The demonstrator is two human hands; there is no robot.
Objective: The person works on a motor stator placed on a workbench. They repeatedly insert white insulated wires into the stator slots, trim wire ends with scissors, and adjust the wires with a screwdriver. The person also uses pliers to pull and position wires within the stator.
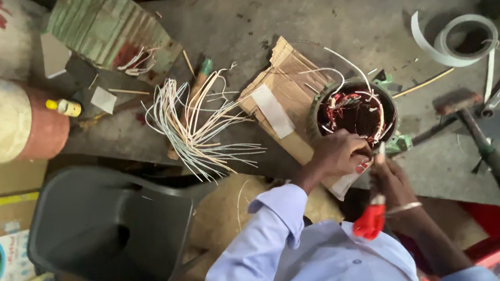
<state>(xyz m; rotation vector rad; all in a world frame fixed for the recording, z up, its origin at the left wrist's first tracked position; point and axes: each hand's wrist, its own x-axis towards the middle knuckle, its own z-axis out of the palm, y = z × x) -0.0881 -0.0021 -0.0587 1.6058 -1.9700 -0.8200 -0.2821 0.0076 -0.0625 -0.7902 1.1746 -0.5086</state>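
A: Where is the motor stator (pixel 356 113) sitting?

B: On the grey workbench (pixel 342 23), near its front edge, just right of a stack of tan paper strips (pixel 283 95). It is standing on end, so its long axis is running straight up toward the camera and its open bore is facing upward. Red and white wires are showing inside.

A: And the left hand (pixel 337 154)?

B: It is resting on the near rim of the stator, fingers curled down over the edge. Whether it is pinching anything small, the view is not showing.

A: The right hand (pixel 390 182)?

B: It is closing around a red-handled tool (pixel 370 218). The red handle is hanging down toward the person's shirt and the thin tip is pointing up at the stator rim, so the tool is lying roughly upright in the picture.

A: What is lying around?

B: A fan of thin white sleeves (pixel 194 127) is spreading out well left of the stator. A hammer (pixel 476 134) is lying to the right, and a roll of white tape (pixel 463 38) is sitting at the far right corner. A dark plastic chair (pixel 112 225) is standing below the bench.
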